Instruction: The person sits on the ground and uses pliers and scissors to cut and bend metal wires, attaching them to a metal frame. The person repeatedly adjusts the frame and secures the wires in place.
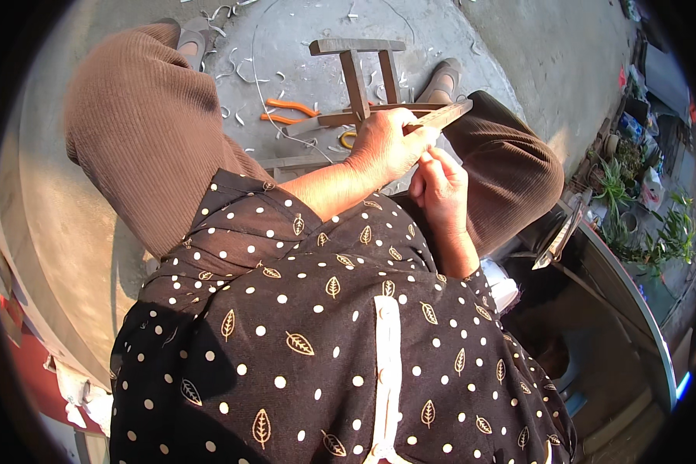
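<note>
My left hand [388, 147] is closed around a bar of a dark wooden frame [353, 81], which looks like that of a small stool and lies tilted between my knees. Just below and to the right, my right hand [442, 182] has its fingers curled in a pinch, close to the bar and my left fingertips. Whatever it pinches is hidden. A thin white strip [264, 100] curves across the floor toward my left forearm. Beside the frame lies a tool with orange handles [290, 106], probably pliers. A yellow loop handle [348, 140] shows partly beneath the frame.
White strip scraps [243, 73] litter the concrete floor [301, 19]. My knees in brown trousers [147, 100] flank the work. Potted plants [622, 185] and clutter line the right side. A dark, pale-rimmed container [595, 309] stands near my right elbow.
</note>
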`<state>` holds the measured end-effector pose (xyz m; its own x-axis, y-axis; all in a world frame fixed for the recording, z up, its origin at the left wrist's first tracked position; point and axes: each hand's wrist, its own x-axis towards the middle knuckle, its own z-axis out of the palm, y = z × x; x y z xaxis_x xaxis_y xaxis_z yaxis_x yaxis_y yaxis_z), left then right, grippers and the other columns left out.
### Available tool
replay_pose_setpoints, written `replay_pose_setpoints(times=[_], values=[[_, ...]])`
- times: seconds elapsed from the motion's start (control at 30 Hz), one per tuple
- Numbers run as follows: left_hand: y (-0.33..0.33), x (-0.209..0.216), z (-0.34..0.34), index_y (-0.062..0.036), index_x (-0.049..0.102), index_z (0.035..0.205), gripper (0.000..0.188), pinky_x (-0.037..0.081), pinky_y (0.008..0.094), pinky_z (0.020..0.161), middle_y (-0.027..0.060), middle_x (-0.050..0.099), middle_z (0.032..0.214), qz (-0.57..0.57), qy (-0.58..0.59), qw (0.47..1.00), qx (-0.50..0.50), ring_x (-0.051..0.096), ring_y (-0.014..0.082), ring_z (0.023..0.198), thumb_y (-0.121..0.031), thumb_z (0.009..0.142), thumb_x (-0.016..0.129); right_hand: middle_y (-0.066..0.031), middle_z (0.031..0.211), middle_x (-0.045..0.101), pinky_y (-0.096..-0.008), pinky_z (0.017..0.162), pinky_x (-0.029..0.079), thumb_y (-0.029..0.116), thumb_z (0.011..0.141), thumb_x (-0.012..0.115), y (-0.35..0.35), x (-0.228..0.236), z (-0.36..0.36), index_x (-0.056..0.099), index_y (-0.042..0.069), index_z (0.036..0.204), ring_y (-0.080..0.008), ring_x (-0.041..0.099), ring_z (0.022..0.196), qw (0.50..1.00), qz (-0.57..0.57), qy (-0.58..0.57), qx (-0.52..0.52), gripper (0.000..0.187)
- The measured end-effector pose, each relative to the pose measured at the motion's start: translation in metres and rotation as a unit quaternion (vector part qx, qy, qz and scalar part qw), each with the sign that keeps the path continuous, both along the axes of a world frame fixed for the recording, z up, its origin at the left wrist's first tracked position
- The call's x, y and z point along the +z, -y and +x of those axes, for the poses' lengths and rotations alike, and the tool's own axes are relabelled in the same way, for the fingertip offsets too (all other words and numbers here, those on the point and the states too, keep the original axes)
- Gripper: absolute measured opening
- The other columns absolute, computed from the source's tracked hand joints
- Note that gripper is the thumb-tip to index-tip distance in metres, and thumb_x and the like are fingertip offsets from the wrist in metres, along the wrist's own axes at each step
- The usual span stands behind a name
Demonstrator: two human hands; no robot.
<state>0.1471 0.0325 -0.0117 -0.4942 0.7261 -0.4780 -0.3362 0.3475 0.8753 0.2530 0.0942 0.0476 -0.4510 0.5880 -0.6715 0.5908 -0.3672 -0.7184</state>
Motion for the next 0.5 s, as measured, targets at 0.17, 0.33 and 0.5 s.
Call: replay_pose_setpoints(times=[0.17,0.33,0.5], values=[[0.0,0.005,-0.011,0.0004,0.064,0.08,0.031,0.048,0.0366,0.061,0.0153,0.063,0.068,-0.01,0.011,1.0,-0.013,0.064,0.0267,0.066,-0.03,0.076,0.064,0.001,0.051,0.049,-0.019,0.037,0.029,0.014,0.091,0.051,-0.002,0.001,-0.006,0.062,0.0,0.091,-0.0044,0.039,0.039,0.998,0.033,0.021,0.04,0.018],[-0.001,-0.003,-0.009,0.0006,0.065,0.081,0.033,0.049,0.0366,0.063,0.0169,0.064,0.071,0.006,0.008,1.0,-0.029,0.064,0.0274,0.069,-0.032,0.076,0.063,-0.0011,0.051,0.049,-0.0202,0.036,0.029,0.013,0.091,0.049,-0.004,-0.006,-0.003,0.06,0.0,0.092,-0.0062,0.038,0.038,0.998,0.05,0.001,0.044,0.017],[-0.004,-0.01,-0.008,0.0018,0.064,0.08,0.029,0.048,0.0259,0.058,0.0055,0.062,0.066,0.027,-0.001,0.999,-0.025,0.06,0.0112,0.064,-0.027,0.083,0.061,0.0018,0.05,0.048,-0.019,0.037,0.028,0.018,0.091,0.052,-0.013,-0.014,-0.003,0.063,0.001,0.089,-0.0041,0.037,0.039,1.0,0.005,-0.024,0.005,0.021]])
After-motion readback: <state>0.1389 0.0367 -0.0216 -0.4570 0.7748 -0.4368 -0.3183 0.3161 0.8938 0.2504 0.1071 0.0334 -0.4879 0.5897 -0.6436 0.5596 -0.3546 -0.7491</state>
